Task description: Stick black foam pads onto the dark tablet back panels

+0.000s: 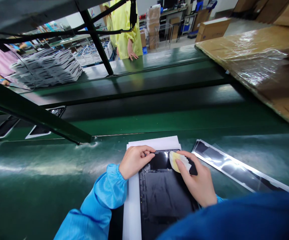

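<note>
While the left hand rests at the top left corner of the panel, thumb and fingertips drawn together, the right hand has the cloth pinched between thumb and fingers, right over the panel's upper right part! Whether the left is gripping anything, I cannot tell. And what a look on this panel: black all over, flat and long, a glossy rectangle across the top catching white light, tiny bright specks dotted down the left rim, and a broad, duller field below, faintly streaked. It lies on white sheets, which peek out along the top and left side, and those sit on the green desk. The cloth is white with a yellow patch, its right end fanned into pleats. Over to the right, dark strips with pale borders lie slantwise, apart from the panel. Down below, a blue sleeve hides the panel's lower right corner.
</note>
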`<state>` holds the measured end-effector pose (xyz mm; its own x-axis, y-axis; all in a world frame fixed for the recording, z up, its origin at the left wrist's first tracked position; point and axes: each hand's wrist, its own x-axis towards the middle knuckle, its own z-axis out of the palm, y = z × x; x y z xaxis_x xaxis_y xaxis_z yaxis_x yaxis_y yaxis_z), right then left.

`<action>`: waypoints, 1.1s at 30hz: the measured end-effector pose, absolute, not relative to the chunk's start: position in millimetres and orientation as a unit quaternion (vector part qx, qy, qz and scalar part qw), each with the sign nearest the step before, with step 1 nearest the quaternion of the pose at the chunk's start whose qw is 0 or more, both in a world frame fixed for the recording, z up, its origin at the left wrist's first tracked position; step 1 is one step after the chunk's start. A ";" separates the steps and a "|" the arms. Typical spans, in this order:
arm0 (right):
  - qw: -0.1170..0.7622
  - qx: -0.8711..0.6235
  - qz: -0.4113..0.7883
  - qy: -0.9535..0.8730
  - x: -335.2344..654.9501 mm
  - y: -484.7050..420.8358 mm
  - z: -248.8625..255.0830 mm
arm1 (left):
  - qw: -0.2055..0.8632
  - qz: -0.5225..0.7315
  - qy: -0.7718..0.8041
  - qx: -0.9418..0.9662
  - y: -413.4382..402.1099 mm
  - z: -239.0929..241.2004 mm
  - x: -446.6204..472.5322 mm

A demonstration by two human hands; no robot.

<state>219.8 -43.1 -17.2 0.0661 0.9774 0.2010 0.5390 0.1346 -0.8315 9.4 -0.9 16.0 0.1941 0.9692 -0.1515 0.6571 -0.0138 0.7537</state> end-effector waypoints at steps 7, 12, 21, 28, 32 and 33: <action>0.428 -0.593 0.243 -0.637 220.4 -42.0 -18.5 | 0.372 0.215 0.601 0.674 -1.4 14.6 10.2; 0.435 -0.590 0.240 -0.637 220.2 -41.0 -20.0 | 0.380 0.216 0.600 0.670 -1.5 13.6 9.8; 0.436 -0.591 0.243 -0.634 219.4 -42.4 -20.1 | 0.372 0.211 0.604 0.672 -1.5 15.8 10.1; 0.432 -0.591 0.249 -0.634 220.7 -43.4 -18.8 | 0.366 0.210 0.603 0.677 -1.7 16.9 11.0; 0.426 -0.590 0.243 -0.641 220.2 -42.7 -19.2 | 0.365 0.211 0.602 0.678 -2.0 16.1 10.4; 0.425 -0.590 0.241 -0.643 219.7 -42.3 -19.1 | 0.364 0.211 0.603 0.678 -2.0 15.8 10.3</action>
